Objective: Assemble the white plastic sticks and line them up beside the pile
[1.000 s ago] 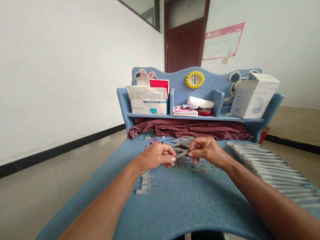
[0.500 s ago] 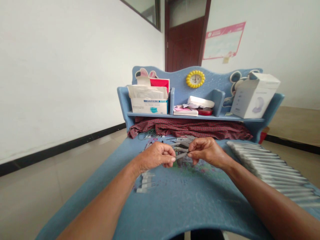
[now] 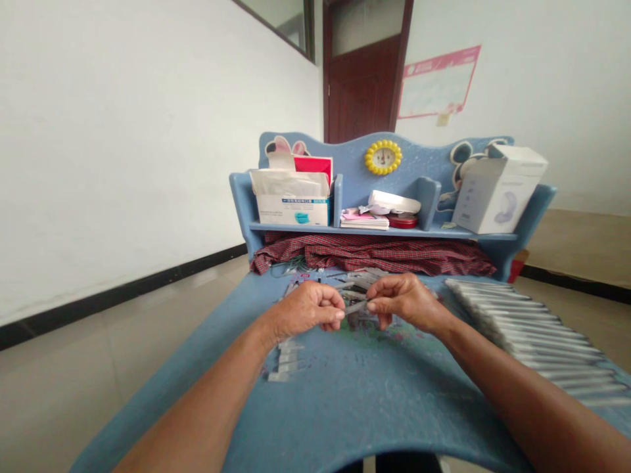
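My left hand and my right hand meet over the middle of a blue desk. Both are closed in a pinch on the two ends of a small grey strip held between them. Just behind the hands lies a loose pile of similar grey pieces. A short row of small pale pieces lies on the desk under my left wrist.
A long row of grey-white tubes covers the desk's right side. A red checked cloth lies under the blue shelf, which carries a mask box, papers, a white carton and a yellow clock.
The hands have drawn slightly closer together on the grey strip; the view has shifted a little. Nothing else has moved.
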A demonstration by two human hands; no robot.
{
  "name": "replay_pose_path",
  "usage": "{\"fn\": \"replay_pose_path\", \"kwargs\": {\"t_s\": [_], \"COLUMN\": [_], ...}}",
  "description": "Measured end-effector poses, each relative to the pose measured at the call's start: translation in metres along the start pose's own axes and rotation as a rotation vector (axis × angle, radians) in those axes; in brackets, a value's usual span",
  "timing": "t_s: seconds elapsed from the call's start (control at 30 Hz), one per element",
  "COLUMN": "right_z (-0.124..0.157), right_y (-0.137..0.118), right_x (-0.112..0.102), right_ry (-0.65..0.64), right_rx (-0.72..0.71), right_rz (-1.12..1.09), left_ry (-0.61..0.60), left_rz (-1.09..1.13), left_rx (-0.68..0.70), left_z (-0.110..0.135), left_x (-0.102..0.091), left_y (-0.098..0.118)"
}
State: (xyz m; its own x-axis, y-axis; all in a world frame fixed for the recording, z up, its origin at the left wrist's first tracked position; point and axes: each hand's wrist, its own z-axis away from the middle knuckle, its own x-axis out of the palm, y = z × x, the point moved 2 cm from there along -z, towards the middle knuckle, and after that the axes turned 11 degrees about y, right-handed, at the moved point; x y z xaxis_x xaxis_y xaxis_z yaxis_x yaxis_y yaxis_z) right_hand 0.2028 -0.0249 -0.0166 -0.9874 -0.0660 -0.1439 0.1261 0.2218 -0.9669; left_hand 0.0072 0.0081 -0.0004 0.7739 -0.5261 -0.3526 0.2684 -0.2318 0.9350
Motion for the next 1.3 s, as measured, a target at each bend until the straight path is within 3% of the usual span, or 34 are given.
{"fn": "replay_pose_path", "kwargs": {"t_s": [0.2, 0.4, 0.63, 0.83, 1.3], "right_z": [0.0016, 0.0024, 0.0009, 0.0016, 0.0051], "right_y": [-0.0017, 0.0008, 0.0002, 0.0054, 0.0031], "right_x": [0.0006, 0.0010, 0.0008, 0.0030, 0.0038], "right_ry": [-0.023, -0.111, -0.072, -0.083, -0.071], "right_rx": [-0.061, -0.016, -0.020, -0.019, -0.008], "right_rz": [0.148, 0.209, 0.099, 0.242, 0.262], "left_ry": [0.050, 0.043, 0.053, 0.047, 0.076], "left_rz": [-0.032, -0.046, -0.067, -0.083, -0.050], "left_rx": [0.019, 0.017, 0.028, 0.042, 0.040], "left_z": [0.0006, -0.0003, -0.0015, -0.0020, 0.0004], "left_x": [0.0015, 0.0028, 0.0022, 0.0022, 0.0042], "left_y": [0.0007, 0.0018, 0.0002, -0.0014, -0.0032]}}
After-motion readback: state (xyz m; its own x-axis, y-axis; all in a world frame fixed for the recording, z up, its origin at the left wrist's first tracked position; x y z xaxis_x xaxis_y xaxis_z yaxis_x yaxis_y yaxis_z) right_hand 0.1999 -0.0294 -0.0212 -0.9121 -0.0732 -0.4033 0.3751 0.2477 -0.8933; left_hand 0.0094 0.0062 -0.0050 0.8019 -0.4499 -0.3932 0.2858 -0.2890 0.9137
